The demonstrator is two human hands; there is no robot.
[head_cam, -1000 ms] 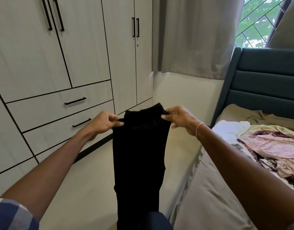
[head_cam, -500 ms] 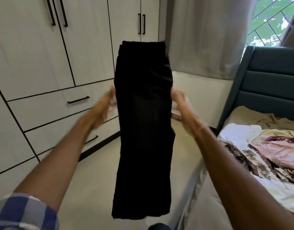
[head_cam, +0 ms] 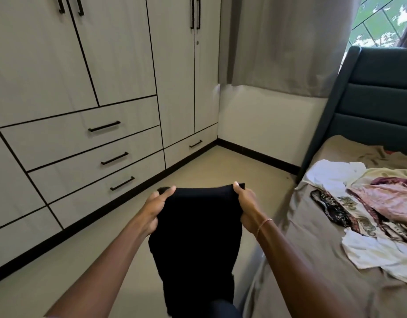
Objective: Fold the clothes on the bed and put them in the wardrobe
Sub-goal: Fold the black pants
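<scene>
At the lower centre of the frame, the left hand and right hand each pinch a top corner of the black garment, which hangs over the floor, between wardrobe and bed.

The left hand and the right hand are bare. Both arms are bare too, from the fingers all the way back to the edge of the picture. A thin bracelet goes round the right wrist, just behind the hand and well back from the fingers. It looks pinkish-gold, like tiny beads.
</scene>
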